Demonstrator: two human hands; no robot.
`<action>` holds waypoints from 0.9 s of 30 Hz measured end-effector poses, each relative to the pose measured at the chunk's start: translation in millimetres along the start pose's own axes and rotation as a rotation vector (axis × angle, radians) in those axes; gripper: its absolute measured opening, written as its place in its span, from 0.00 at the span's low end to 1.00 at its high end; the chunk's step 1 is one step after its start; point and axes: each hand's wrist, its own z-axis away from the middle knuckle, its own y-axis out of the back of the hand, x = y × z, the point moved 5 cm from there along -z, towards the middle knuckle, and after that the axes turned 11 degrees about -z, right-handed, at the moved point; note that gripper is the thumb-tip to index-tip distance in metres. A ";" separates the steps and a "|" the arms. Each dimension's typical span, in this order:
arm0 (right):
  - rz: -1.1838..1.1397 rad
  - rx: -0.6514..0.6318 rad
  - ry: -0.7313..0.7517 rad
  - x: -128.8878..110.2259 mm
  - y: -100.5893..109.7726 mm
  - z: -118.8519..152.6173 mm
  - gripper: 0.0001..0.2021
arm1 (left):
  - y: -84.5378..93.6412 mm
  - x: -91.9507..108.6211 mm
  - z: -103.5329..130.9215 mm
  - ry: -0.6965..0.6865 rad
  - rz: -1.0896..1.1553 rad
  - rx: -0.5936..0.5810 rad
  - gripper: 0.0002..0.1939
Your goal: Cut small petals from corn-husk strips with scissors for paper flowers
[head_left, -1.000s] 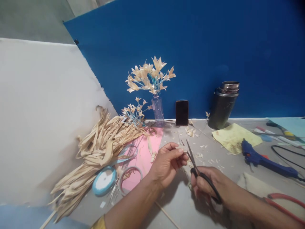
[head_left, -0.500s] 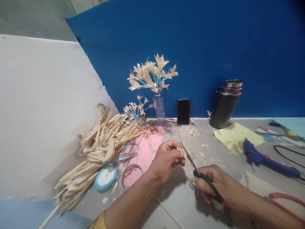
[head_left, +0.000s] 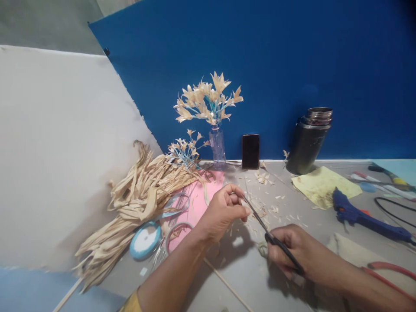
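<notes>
My right hand (head_left: 289,251) is wrapped round the black handles of a pair of scissors (head_left: 258,215), whose narrow blades look closed and point up and left. My left hand (head_left: 227,210) is beside the scissor tips, its index finger near the blades. Its thumb and index finger are apart, and the other fingers are curled. Just below that hand, a small blurred white scrap (head_left: 238,241) shows over the table. Pale shavings (head_left: 263,177) lie scattered beyond the blades.
At left lies a bundle of dried husks (head_left: 143,186), by a blue ribbon spool (head_left: 145,241) and a pink sheet (head_left: 182,208). Husk flowers (head_left: 208,102) stand in a clear bottle (head_left: 217,147). A phone (head_left: 250,151), flask (head_left: 308,141) and blue glue gun (head_left: 370,219) are further right.
My left hand has moved slightly left and up, its thumb now apart from the index finger. The pale scrap at its fingertips is gone from there; a white scrap appears below. The scissors barely moved.
</notes>
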 end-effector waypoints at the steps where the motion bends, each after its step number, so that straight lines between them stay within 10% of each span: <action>1: -0.011 -0.001 -0.001 0.9 0.3 -0.3 0.17 | 0.8 0.8 0.2 -0.008 -0.014 -0.003 0.19; 27: -0.087 0.079 0.135 -12.8 6.5 -1.0 0.20 | -6.7 -8.5 0.4 0.007 0.002 0.048 0.19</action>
